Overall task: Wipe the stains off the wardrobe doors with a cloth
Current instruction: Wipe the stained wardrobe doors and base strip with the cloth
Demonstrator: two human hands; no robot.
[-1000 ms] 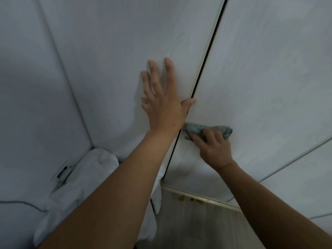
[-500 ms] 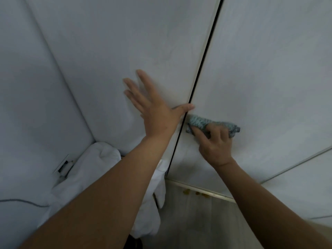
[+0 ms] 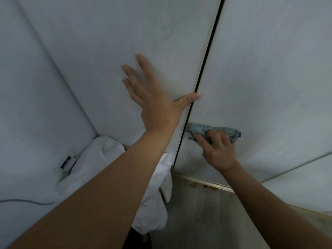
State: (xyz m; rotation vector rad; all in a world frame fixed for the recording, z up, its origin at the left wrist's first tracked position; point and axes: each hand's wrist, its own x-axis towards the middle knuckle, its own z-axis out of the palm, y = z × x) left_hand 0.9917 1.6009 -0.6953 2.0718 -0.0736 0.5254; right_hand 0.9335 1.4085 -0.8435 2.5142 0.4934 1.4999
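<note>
Bare left grip [image 3: 156, 108] and right grip [image 3: 220, 151], bare forearms [image 3: 111, 186].

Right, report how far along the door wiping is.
Done: cannot be judged; no stain shows plainly on either door. In hand: the right hand presses the cloth on the right door beside the gap, while the left hand braces flat on the left door. Left: faint darker marks below the cloth, if they are stains.

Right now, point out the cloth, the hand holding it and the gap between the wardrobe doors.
cloth [image 3: 197, 129]: head view, its left end.
right hand [image 3: 218, 151]: head view, back of the hand.
door gap [image 3: 206, 54]: head view, dark seam's upper stretch.
</note>
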